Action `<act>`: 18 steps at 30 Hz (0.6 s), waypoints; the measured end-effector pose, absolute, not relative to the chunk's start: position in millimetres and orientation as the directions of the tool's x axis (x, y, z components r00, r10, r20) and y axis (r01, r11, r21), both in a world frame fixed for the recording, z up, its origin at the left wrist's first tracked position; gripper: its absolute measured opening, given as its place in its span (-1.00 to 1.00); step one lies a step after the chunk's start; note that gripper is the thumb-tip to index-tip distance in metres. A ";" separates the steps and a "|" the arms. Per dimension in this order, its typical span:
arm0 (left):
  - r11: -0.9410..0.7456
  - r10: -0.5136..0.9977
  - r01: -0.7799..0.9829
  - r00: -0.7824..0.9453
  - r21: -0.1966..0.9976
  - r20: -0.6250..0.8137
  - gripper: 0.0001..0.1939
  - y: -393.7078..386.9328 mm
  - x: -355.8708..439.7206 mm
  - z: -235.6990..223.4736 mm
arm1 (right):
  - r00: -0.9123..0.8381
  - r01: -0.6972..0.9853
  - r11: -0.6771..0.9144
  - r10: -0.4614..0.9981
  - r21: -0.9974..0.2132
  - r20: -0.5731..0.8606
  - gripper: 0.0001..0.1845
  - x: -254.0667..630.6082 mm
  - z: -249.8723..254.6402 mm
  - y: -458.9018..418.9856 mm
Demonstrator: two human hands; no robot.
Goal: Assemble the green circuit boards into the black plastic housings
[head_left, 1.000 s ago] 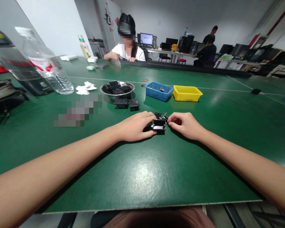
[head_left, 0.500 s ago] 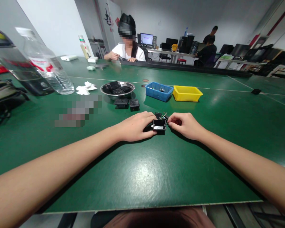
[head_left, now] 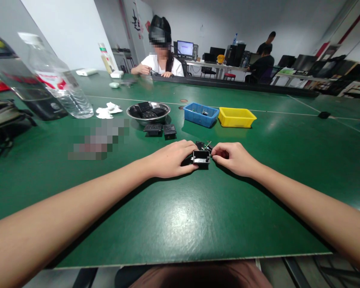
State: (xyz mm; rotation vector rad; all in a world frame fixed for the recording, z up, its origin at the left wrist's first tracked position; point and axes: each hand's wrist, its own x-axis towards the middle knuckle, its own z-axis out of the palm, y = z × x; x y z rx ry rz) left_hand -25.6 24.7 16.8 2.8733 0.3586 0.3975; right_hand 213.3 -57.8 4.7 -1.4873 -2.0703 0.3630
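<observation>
A small black open-topped plastic housing [head_left: 201, 161] rests on the green table, its hollow side facing me with something shiny inside. My left hand [head_left: 175, 159] grips it from the left, fingers at the back and thumb along the front lower edge. Close by on the right, my right hand [head_left: 234, 158] has its thumb and index finger pinched together at the housing's side; what is between the fingertips is too small to make out. Just behind the housing lie small black pieces and a green circuit board [head_left: 207, 146], partly hidden.
A steel bowl [head_left: 148, 120] holds several black housings; two more black housings [head_left: 169, 131] stand before it. Blue bin [head_left: 200, 119] with small parts and yellow bin [head_left: 237, 121] sit behind my hands. Bottles [head_left: 63, 90] and crumpled tissue [head_left: 108, 111] are left. Across the table sits a person [head_left: 162, 64].
</observation>
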 end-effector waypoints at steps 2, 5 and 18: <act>-0.946 0.271 0.211 0.933 0.247 0.238 -0.69 24.5 -25.6 17.3 | -0.231 0.786 0.349 0.932 -0.510 0.281 -0.92 213.1 4.9 -57.6; -0.944 0.276 0.216 0.931 0.249 0.239 -0.70 24.3 -25.7 17.8 | -0.233 0.785 0.352 0.930 -0.510 0.284 -0.92 213.0 5.2 -57.3; -0.944 0.274 0.214 0.932 0.253 0.236 -0.68 23.8 -26.1 17.7 | -0.225 0.780 0.344 0.934 -0.523 0.277 -0.92 212.6 4.9 -57.3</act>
